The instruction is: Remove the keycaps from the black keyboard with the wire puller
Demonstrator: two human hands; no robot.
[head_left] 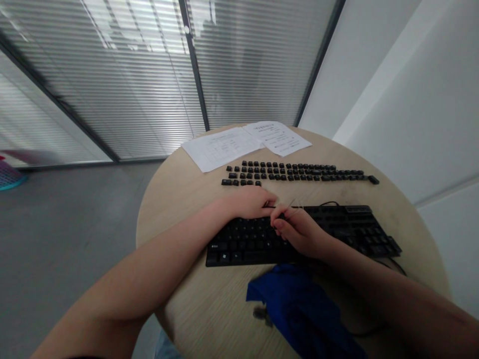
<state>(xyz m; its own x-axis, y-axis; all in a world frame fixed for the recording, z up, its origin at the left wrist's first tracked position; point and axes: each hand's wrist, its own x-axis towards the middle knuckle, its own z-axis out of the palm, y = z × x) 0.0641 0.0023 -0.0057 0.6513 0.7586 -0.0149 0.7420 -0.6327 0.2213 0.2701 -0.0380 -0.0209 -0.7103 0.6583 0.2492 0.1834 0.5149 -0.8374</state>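
A black keyboard [247, 257] lies across the round table, with several keys seated on its near left part. Over its far edge, my left hand [252, 201] rests with fingers bent inward; something dark shows at the fingertips, too small to make out. My right hand [297, 229] is closed above the middle of the keyboard, close to the left fingertips. Thin wires stick up from its grip, like a wire keycap puller [298, 202]; the handle is mostly hidden by the fingers. Loose black keycaps [275, 177] lie in rows beyond the keyboard.
Printed papers [224, 147] lie at the far side of the wooden table [168, 199]. A blue cloth [299, 304] lies at the near edge, with a small dark brush-like thing [261, 314] beside it. The keyboard's cable [398, 267] curls at the right. Blinds and a white wall stand behind.
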